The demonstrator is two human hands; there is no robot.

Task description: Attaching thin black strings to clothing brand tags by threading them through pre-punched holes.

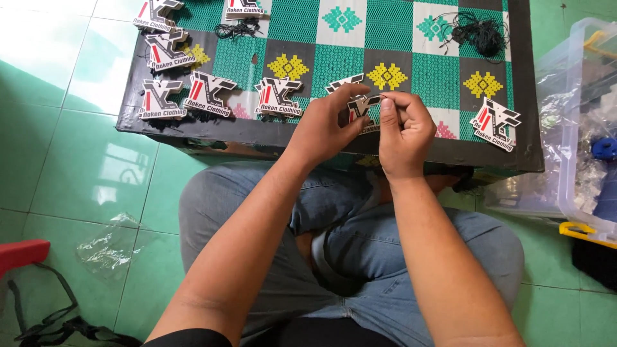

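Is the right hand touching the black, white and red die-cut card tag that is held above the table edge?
Touching. The head view shows the right hand pinching the top of the black, white and red die-cut card tag, while the left hand grips it too.

One head-worn camera looks steeply down from just above the person's lap, close in, facing forward over the desk (193,132) edge; floor shows left of the desk.

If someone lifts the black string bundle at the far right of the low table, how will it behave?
The black string bundle looks thin and loosely tangled, so it would probably hang limp and feel very light. Loose strands trail over the mat, so it may snag or pull apart rather than roll.
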